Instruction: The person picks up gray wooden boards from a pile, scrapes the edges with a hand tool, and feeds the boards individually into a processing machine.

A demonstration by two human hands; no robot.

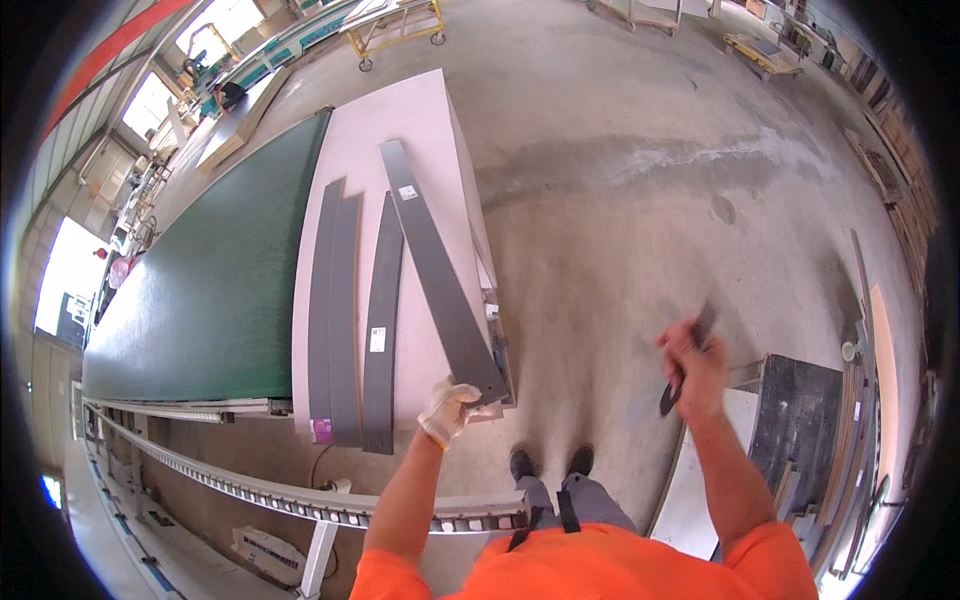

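Observation:
My left hand (448, 411), in a pale work glove, grips the near end of a long dark grey panel strip (442, 277). A small white label is stuck near that strip's far end. It lies slantwise over a pale pink board top (420, 112), its far part crossing another grey strip (381, 300) that also bears a label. Two more grey strips (334, 300) lie side by side farther left. Out to the right, over the floor, my bare right hand (694, 367) is closed around a dark hand-held tool (703, 322); motion blur hides its kind.
A green conveyor belt (217, 277) adjoins the pink top on the left. A white roller rail (285, 487) runs close before me. Boards (799, 412) lean at the right. A yellow wheeled cart (397, 34) stands far off; a person (227, 96) bends over stacked panels.

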